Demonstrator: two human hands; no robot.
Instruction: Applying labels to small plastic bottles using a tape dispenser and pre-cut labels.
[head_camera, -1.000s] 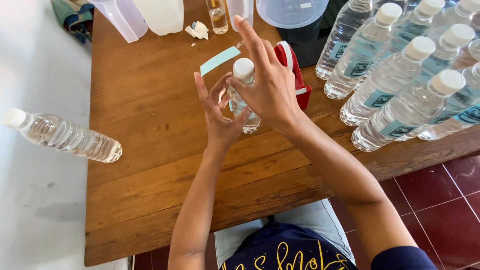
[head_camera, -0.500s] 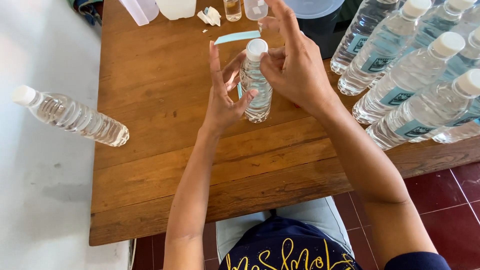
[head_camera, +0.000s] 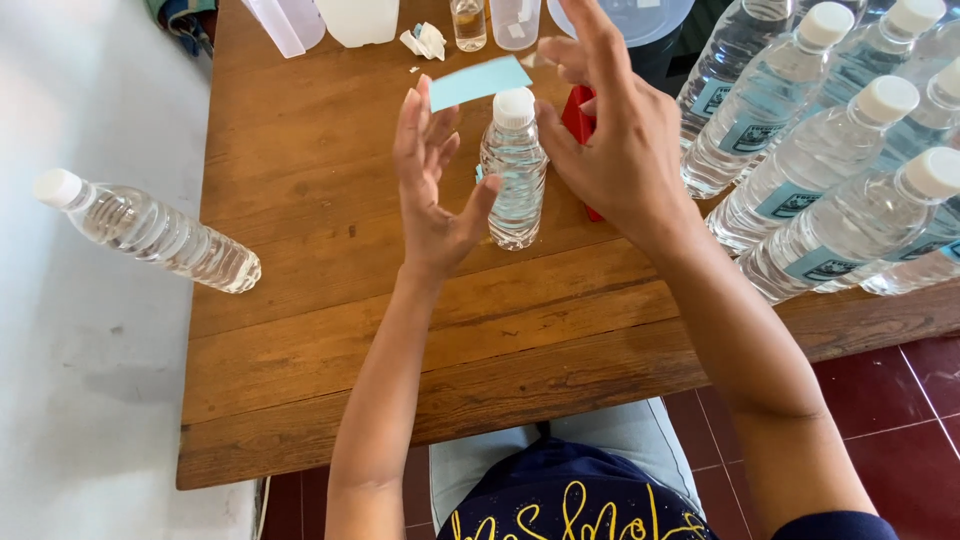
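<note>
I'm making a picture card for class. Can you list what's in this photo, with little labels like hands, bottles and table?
left hand: open left hand, thumb against the small bottle
right hand: right hand spread behind the bottle
label: light blue strip at the fingertips
bottle: upright, clear, white cap
other bottles: group of labelled ones on the right; one lying at the table's left edge
table: brown wood

A dark blue cloth shirt (head_camera: 570, 500) with curly yellow marks is worn, with grey cloth trousers (head_camera: 560, 450). Both arms are left bare.
</note>
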